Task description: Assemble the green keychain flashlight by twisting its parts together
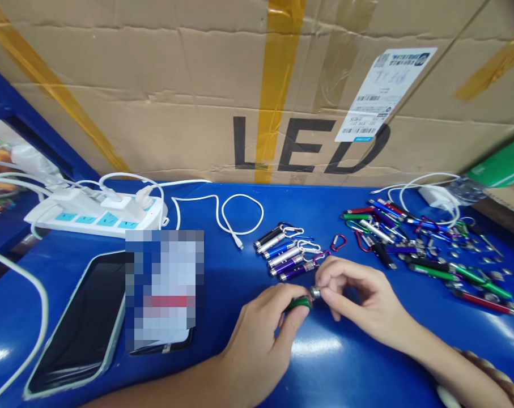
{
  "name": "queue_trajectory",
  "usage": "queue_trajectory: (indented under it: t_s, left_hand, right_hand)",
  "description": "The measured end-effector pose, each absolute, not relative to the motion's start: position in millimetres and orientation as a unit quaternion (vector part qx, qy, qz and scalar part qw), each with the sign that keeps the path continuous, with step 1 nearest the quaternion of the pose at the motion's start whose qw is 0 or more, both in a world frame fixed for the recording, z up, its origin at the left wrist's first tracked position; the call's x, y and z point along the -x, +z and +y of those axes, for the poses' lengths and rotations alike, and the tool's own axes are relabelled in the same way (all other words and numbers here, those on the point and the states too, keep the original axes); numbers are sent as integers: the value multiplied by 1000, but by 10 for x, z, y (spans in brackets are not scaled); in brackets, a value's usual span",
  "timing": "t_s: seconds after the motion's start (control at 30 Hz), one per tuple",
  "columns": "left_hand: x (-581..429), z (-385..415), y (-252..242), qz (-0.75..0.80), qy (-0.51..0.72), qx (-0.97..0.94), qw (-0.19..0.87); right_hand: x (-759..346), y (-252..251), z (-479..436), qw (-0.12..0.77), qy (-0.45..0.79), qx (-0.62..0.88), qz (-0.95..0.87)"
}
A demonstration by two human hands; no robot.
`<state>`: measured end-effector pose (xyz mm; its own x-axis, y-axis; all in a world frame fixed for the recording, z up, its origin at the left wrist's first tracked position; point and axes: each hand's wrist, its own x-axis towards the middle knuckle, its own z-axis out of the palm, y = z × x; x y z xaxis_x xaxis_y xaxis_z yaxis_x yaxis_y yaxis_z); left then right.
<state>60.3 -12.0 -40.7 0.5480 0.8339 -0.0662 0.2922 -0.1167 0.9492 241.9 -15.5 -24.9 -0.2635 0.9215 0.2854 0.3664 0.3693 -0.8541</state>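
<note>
My left hand (265, 323) pinches a small green keychain flashlight (298, 304) by its body, just above the blue table (333, 351). My right hand (354, 294) grips the silver end piece (314, 292) of that same flashlight between thumb and fingers. Just behind my hands lies a neat row of several finished flashlights (288, 255), black, blue and purple, with carabiner clips. To the right is a loose pile of flashlight bodies, clips and small parts (427, 249).
A big cardboard box (257, 85) marked LED walls the back. A white power strip (97, 218) with plugs and white cables (239, 215) sits at left. A dark phone (78, 323) lies at front left beside a blurred card (163, 289).
</note>
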Motion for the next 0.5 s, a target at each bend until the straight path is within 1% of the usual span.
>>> queue_trajectory:
  t_s: [0.5]
  left_hand:
    - [-611, -112, -395, 408, 246, -702, 530]
  right_hand:
    - [-2459, -308, -142, 442, 325, 434, -714]
